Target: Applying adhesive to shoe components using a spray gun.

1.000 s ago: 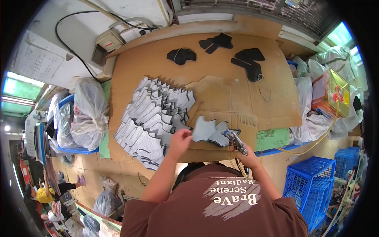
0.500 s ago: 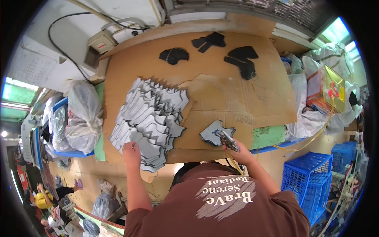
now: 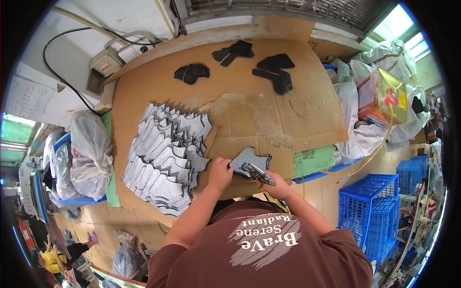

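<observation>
In my right hand is a metal spray gun, its nozzle held low over a single light grey, dark-edged cut piece near the table's front edge. My left hand is closed, its fingertips pinching the left edge of that piece. To the left of my hands, many more of these grey pieces lie in a fanned, overlapping stack. A yellow hose hangs below my right hand.
Brown cardboard covers the table. Black cut pieces lie at its far side. Right of it stand a yellow-topped tin with a hose, and blue crates. Filled plastic bags sit at the left.
My left hand has moved right, from the near end of the fanned stack to the single grey piece. The spray gun stays over that piece. The whole view has shifted slightly.
</observation>
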